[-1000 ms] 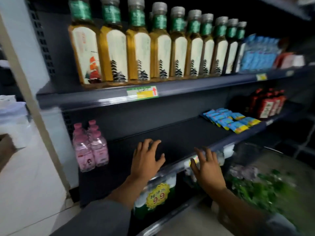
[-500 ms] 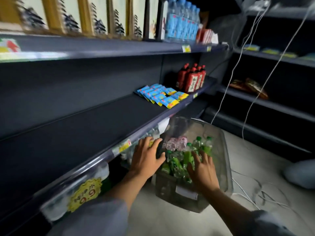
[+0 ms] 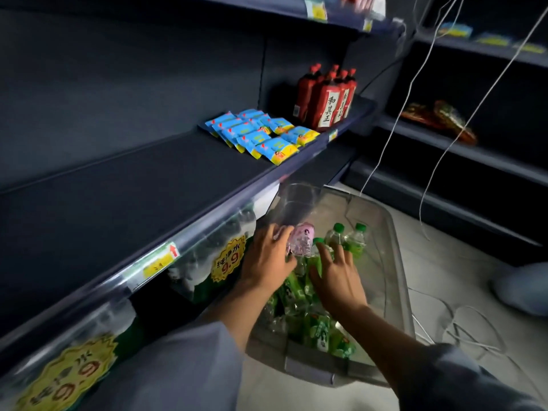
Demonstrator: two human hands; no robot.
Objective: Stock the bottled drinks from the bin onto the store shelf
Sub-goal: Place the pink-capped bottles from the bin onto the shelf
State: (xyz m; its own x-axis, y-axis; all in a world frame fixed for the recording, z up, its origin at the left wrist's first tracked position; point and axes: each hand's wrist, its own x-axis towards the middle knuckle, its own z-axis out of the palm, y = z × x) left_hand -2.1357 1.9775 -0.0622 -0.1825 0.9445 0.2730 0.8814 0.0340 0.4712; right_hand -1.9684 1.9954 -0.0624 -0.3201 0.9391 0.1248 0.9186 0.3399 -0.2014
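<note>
Dark grey metal shelf (image 3: 124, 197) largely bare; clear plastic bin (image 3: 397, 262) nearly full; left hand (image 3: 268, 262) grips pink-labelled bottle (image 3: 301, 240), right hand (image 3: 338, 277) spread loose

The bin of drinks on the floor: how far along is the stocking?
Early, by this view. The middle shelf has a long bare stretch, with no bin drinks on it in view. In hand: the left hand is closing on a pink bottle, while the right hand reaches among the green bottles. Left: the bin holds many bottles.
</note>
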